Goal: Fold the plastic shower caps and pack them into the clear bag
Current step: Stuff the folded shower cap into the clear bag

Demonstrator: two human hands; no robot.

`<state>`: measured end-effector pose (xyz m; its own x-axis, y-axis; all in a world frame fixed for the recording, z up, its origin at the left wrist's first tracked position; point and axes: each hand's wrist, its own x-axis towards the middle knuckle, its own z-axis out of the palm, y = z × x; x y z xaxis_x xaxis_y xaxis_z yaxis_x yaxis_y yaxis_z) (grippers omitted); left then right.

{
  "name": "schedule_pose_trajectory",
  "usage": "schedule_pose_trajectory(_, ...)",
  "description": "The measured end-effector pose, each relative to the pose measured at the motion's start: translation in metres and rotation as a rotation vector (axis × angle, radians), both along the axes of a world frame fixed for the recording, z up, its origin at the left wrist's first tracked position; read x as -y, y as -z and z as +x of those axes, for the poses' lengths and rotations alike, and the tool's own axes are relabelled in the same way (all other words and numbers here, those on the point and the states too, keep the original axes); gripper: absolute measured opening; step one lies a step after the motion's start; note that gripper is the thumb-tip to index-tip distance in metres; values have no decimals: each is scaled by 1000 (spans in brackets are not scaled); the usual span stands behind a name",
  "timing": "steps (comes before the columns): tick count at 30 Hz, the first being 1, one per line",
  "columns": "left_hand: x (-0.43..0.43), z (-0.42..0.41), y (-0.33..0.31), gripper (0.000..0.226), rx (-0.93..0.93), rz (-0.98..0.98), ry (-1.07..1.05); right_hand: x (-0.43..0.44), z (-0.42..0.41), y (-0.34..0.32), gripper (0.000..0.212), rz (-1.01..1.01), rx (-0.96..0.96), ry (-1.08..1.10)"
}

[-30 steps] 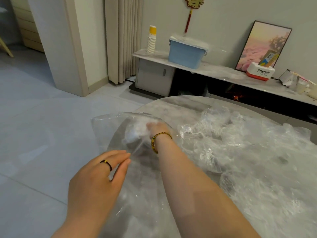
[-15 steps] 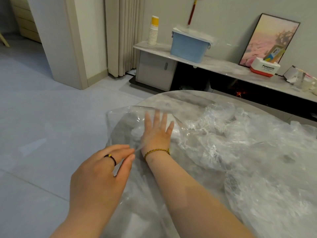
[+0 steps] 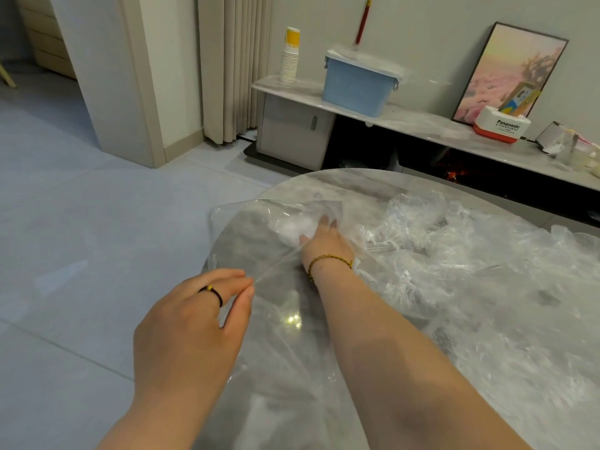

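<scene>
A clear bag (image 3: 246,235) lies at the left edge of the round marble table (image 3: 341,186), partly overhanging it. My left hand (image 3: 194,319) pinches the bag's open edge between thumb and fingers and holds it up. My right hand (image 3: 324,248) reaches into the bag, its fingers stretched out against a white folded shower cap (image 3: 292,228) near the bag's far end. A loose heap of crumpled shower caps (image 3: 470,254) covers the table to the right of my right arm.
The table's edge drops to grey floor tiles on the left. Behind the table stands a low marble-topped cabinet (image 3: 292,131) with a stack of paper cups (image 3: 289,60), a blue bin (image 3: 357,89), a framed picture (image 3: 513,69) and a red and white box (image 3: 500,125).
My right hand went from a closed grip on the folded cap to flat spread fingers, and now lies with fingers against the cap in the bag. My left hand kept its pinch on the bag's edge.
</scene>
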<state>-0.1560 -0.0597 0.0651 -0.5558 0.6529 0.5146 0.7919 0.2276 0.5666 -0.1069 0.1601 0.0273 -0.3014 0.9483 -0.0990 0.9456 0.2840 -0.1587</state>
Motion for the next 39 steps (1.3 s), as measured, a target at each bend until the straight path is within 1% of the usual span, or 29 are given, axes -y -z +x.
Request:
schedule_pose_trajectory(3, -3, 2, 0, 11, -19, -27, 16, 11, -3, 4, 70, 77, 18, -11)
schedule_pose_trajectory(6, -4, 3, 0, 12, -57, -45, -5, 24, -8, -4, 71, 58, 31, -41)
schedule_pose_trajectory(9, -5, 1, 0, 15, -28, -64, -27, 44, -8, -16, 67, 74, 74, -117)
schedule_pose_trajectory(11, -5, 2, -1, 18, 39, -95, -41, 64, -3, -24, 66, 54, 84, -214)
schedule_pose_trajectory(13, -5, 9, -5, 17, 129, -130, -54, 91, 12, -35, 67, -8, 60, -311)
schedule_pose_trajectory(15, -6, 15, -5, 21, 154, -153, -73, 117, 35, -46, 67, -68, 12, -428)
schedule_pose_trajectory(17, -5, 19, -7, 27, 148, -173, -72, 138, 68, -56, 54, -83, -111, -512)
schedule_pose_trajectory(18, -5, 20, -8, 29, 166, -185, -62, 145, 85, -59, 46, -4, -230, -559)
schedule_pose_trajectory(20, -3, 24, -11, 32, 218, -200, -31, 151, 118, -67, 35, 338, -468, -562)
schedule_pose_trajectory(21, -1, 25, -13, 33, 245, -197, -10, 147, 135, -69, 30, 502, -565, -511)
schedule_pose_trajectory(22, 0, 27, -15, 35, 269, -184, 16, 140, 150, -70, 27, 605, -639, -434)
schedule_pose_trajectory(23, 1, 30, -17, 37, 287, -169, 44, 133, 162, -74, 25, 618, -665, -352)
schedule_pose_trajectory(24, 2, 32, -18, 40, 296, -159, 69, 125, 171, -79, 24, 613, -649, -277)
schedule_pose_trajectory(25, 3, 34, -18, 43, 290, -163, 93, 114, 179, -82, 23, 584, -575, -215)
schedule_pose_trajectory(26, 4, 38, -18, 46, 270, -183, 116, 104, 185, -82, 24, 514, -417, -169)
schedule_pose_trajectory(28, 4, 41, -15, 47, 213, -216, 148, 86, 192, -74, 46, 332, -22, -175)
schedule_pose_trajectory(29, 2, 42, -12, 46, 195, -222, 157, 78, 192, -69, 56, 273, 121, -199)
schedule_pose_trajectory(30, 1, 42, -11, 45, 191, -221, 159, 72, 188, -64, 62, 243, 222, -230)
schedule_pose_trajectory(32, -1, 40, -6, 43, 207, -207, 148, 61, 177, -55, 67, 232, 343, -287)
schedule_pose_trajectory(34, -3, 37, -1, 41, 221, -201, 132, 49, 168, -47, 63, 227, 448, -311)
schedule_pose_trajectory(37, -6, 32, 8, 37, 225, -199, 137, 34, 160, -41, 44, 230, 580, -293)
schedule_pose_trajectory(39, -9, 31, 11, 34, 231, -182, 154, 28, 162, -42, 34, 254, 532, -249)
